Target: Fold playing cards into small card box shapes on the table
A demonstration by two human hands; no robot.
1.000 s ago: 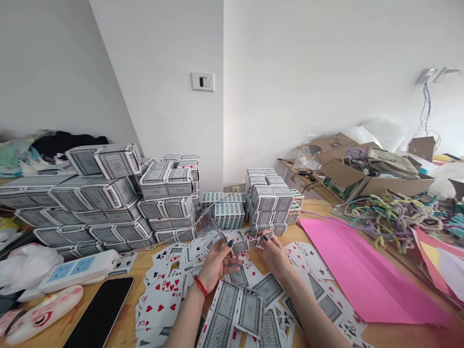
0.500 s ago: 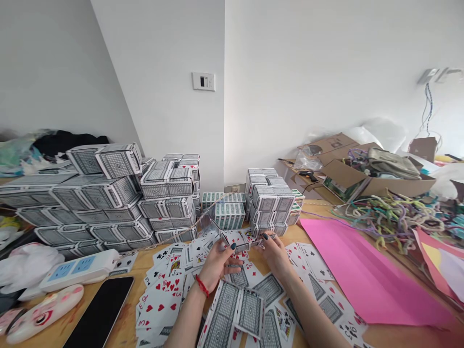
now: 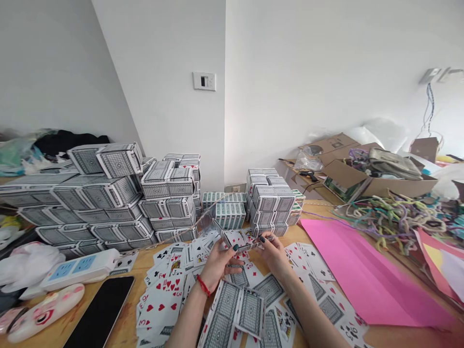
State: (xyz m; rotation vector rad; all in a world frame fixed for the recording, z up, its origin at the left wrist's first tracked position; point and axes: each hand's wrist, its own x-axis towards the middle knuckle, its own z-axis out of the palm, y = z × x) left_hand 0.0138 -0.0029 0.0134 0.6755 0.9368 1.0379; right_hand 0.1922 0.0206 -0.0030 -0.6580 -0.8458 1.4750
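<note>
- I've got my left hand (image 3: 217, 263) and my right hand (image 3: 276, 252) raised together over the middle of the worktop (image 3: 127, 325), a little toward its far edge.
- Both hands are pinching one folded card piece (image 3: 246, 245). The left fingertips clamp its left end and the right fingertips its right end.
- The piece hangs between the hands, just above the loose playing cards (image 3: 163, 295). I can't tell whether it touches them.
- There's a red bracelet (image 3: 203, 286) on my left wrist and dark polish on the nails.
- The loose cards cover the worktop under and around both hands, some face up, some back up.
- Toward the near edge, between my forearms, a joined card-back panel (image 3: 239, 309) lies on the spread.
- Along the far edge on the left, a big pile of card cubes (image 3: 108, 193) is stacked high.
- A smaller cube stack (image 3: 270, 203) stands just beyond my right hand, with green card boxes (image 3: 228, 212) between the two piles.
- On the right side, a pink paper sheet (image 3: 355, 275) lies flat beside the cards.
- Beyond the sheet are a tangle of coloured cords (image 3: 391, 212) and a cardboard box (image 3: 362, 181) toward the far right corner.
- At the near left corner lies a black phone (image 3: 101, 314), with a white power strip (image 3: 79, 268) just beyond it.
</note>
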